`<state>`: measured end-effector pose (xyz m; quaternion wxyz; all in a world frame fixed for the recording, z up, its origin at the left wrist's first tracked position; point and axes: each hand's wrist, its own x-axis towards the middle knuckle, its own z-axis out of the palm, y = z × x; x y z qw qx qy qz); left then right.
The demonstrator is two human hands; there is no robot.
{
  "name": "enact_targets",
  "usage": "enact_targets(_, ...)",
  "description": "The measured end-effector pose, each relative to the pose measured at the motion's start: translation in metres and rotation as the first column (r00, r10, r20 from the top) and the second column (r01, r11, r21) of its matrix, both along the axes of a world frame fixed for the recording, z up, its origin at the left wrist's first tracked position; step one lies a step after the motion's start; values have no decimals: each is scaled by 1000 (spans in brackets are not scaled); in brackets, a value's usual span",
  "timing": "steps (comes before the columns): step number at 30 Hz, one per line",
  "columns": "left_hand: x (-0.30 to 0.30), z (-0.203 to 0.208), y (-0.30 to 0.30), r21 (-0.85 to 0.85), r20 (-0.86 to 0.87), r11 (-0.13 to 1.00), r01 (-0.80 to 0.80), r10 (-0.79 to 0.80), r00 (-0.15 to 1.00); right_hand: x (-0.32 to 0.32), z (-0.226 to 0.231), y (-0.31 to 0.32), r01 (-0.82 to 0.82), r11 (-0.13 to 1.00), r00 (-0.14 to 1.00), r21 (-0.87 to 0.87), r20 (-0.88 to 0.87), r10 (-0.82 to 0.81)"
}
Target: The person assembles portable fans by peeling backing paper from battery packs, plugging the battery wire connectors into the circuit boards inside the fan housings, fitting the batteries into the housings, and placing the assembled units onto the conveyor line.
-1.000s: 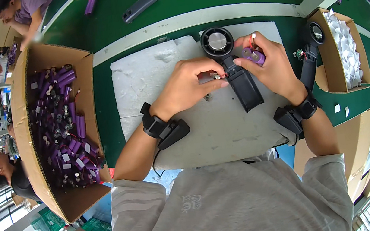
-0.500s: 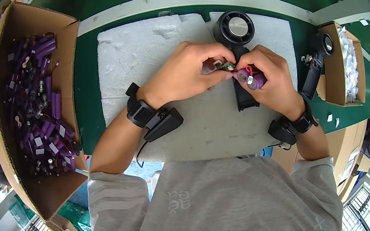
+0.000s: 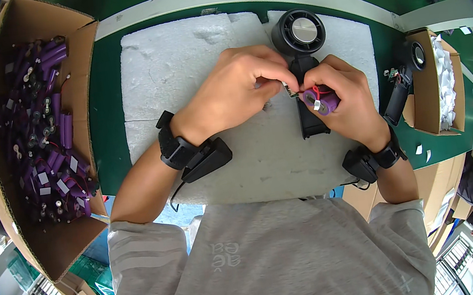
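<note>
My right hand (image 3: 350, 92) is closed round a purple battery pack (image 3: 329, 103) with red wire and a white connector at its end. The fingertips of my left hand (image 3: 237, 87) pinch at a small green circuit board (image 3: 291, 91), right beside the pack; part of it is hidden by the fingers. Under both hands lies a black handheld fan (image 3: 313, 122), its round head (image 3: 299, 32) pointing away from me. A white foam slab (image 3: 171, 60) supports the fan.
On the left stands a cardboard box (image 3: 93, 77) holding many purple battery packs (image 3: 66, 128). To the right, another black fan (image 3: 400, 96) with exposed parts lies by a smaller carton (image 3: 426, 101) of white pieces (image 3: 446, 84). Paper scraps (image 3: 419, 150) lie on the green table (image 3: 442, 144).
My left hand has shifted slightly up, and its fingers have changed their hold at the circuit board. The right hand keeps the battery pack almost in place.
</note>
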<state>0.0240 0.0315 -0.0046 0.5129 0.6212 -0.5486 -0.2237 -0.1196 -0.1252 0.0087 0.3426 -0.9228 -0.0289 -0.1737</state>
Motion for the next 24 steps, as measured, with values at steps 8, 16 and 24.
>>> enact_targets(8,3,4,1,64,-16,997,40,-39,999,1,-2,0,-42,999,998,-7,36,43)
enact_targets(16,-7,0,-3,28,-194,999,30,-24,981,0,-4,6,-24,981,995,191,103,4)
enact_targets(24,-3,-5,-2,85,-281,996,32,-7,960,-7,-2,-3,18,905,995,425,82,-58)
